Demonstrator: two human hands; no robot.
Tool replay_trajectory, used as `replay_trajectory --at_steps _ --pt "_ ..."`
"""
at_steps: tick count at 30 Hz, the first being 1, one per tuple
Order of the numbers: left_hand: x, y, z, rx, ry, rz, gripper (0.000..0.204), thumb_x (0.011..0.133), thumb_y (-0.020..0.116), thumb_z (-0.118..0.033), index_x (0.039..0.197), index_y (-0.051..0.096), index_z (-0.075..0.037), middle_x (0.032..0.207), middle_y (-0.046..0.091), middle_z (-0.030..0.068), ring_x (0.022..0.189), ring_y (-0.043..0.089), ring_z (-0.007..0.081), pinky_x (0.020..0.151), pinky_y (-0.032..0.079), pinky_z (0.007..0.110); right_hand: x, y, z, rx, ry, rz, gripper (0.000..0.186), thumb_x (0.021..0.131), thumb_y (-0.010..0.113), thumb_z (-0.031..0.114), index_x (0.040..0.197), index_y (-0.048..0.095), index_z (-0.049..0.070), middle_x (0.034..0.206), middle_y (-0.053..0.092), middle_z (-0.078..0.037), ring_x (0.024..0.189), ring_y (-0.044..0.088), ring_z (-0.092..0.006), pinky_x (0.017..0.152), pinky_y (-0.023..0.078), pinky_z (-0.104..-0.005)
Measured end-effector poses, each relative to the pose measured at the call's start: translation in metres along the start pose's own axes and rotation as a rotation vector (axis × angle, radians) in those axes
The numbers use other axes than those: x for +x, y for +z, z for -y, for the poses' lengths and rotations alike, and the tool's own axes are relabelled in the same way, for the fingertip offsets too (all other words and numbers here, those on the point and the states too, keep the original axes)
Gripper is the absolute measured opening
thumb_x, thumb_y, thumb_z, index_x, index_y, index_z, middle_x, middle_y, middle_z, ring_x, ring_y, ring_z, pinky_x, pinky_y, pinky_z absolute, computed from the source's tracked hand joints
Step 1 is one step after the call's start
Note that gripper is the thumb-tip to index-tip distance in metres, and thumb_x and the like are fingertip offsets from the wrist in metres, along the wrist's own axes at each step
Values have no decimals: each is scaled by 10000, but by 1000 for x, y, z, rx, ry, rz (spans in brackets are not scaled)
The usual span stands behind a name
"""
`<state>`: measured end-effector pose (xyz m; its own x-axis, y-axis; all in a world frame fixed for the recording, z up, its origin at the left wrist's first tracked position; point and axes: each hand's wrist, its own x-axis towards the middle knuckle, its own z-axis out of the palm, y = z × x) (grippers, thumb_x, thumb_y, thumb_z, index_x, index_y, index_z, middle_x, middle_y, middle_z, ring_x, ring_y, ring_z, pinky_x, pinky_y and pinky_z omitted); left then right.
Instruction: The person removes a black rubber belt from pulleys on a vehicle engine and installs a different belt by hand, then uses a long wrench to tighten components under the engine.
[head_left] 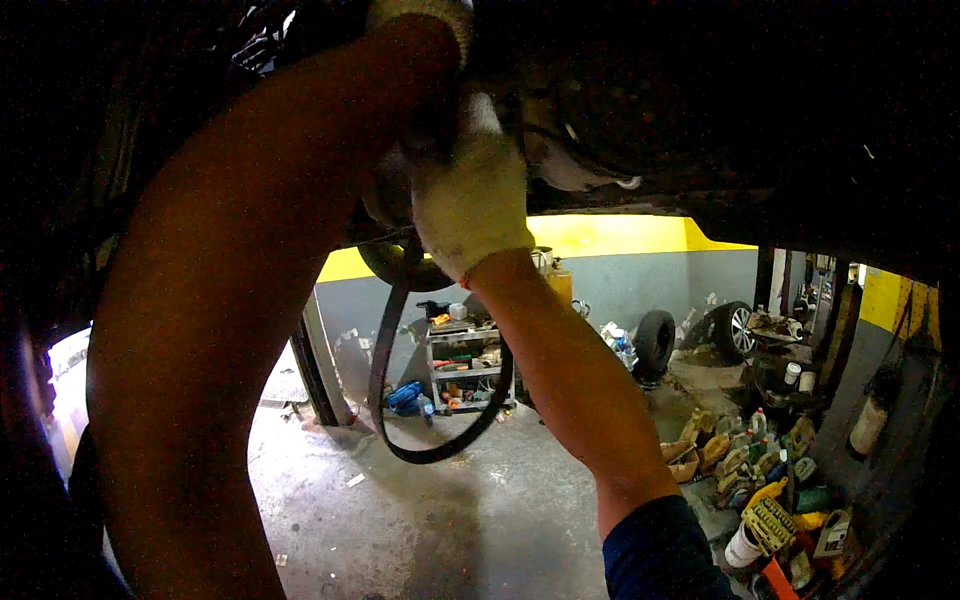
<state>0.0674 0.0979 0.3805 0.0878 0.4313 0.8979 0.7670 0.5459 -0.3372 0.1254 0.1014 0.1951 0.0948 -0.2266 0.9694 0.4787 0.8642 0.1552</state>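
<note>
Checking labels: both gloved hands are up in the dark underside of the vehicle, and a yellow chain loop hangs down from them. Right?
Not quite. The head view shows a black rubber belt hanging in a loop, not a yellow chain. Rest stands: right hand and left hand, both gloved, are up in the dark underside.

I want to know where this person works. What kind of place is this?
Most likely a car repair garage. Spare tyres lean against the grey and yellow wall, oil jugs crowd the floor, and a black rubber belt hangs from the dark underside of a vehicle overhead, where the gloved hands reach up.
</note>
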Motion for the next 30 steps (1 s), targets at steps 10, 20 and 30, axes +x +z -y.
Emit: replay_trajectory --at_steps 10,20,30 --pt "-57 -37 20 7 52 -5 263 946 565 -244 1097 727 -102 1095 710 144 925 696 306 738 561 426 4 -3 -8 -286 -144 -1 166 798 583 104 879 707 30 1049 585 -247 913 607 -425 779 521 -506" --pt "-66 11 24 -180 119 -559 288 968 466 -211 1174 633 -99 1024 713 156 937 702 337 788 580 468 -14 -21 -9 -366 -299 31 216 808 579 89 1006 637 22 1015 571 -251 810 622 -404 652 524 -513" --pt "-100 -34 12 -154 -14 -235 390 988 449 -165 1355 551 -83 1101 695 185 982 686 334 798 542 478 -25 -46 -15 -204 -352 140 444 907 588 177 1306 467 25 1101 604 -229 920 647 -359 819 525 -422"
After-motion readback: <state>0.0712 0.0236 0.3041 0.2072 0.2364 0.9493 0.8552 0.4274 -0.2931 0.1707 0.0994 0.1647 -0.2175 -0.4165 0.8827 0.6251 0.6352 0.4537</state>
